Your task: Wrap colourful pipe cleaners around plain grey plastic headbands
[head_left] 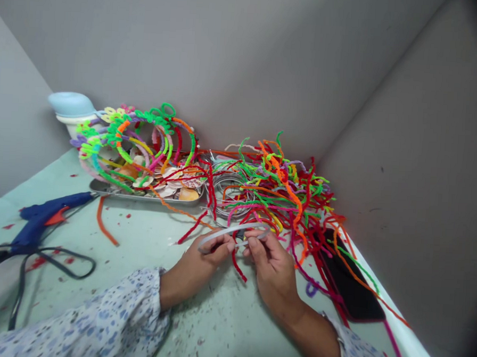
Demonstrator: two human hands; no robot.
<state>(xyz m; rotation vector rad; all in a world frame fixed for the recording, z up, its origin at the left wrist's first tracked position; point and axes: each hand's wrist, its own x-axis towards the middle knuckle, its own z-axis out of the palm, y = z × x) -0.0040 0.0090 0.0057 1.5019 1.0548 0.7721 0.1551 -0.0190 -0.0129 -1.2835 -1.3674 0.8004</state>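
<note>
Both my hands meet low in the middle of the pale green table point(147, 237). My left hand point(196, 264) pinches one end of a curved grey headband point(230, 230), fingers closed round it. My right hand point(271, 268) pinches the other end of the same band, together with a red pipe cleaner point(237, 268) that hangs down between the hands. Right behind the hands lies a big tangle of coloured pipe cleaners point(280, 194).
A metal tray point(141, 196) with shells and pipe-cleaner-wrapped hoops point(132, 135) stands at the back left. A blue glue gun point(46, 219) with black cable lies at the left. A dark flat object point(350, 285) lies at the right. Grey walls close in behind and right.
</note>
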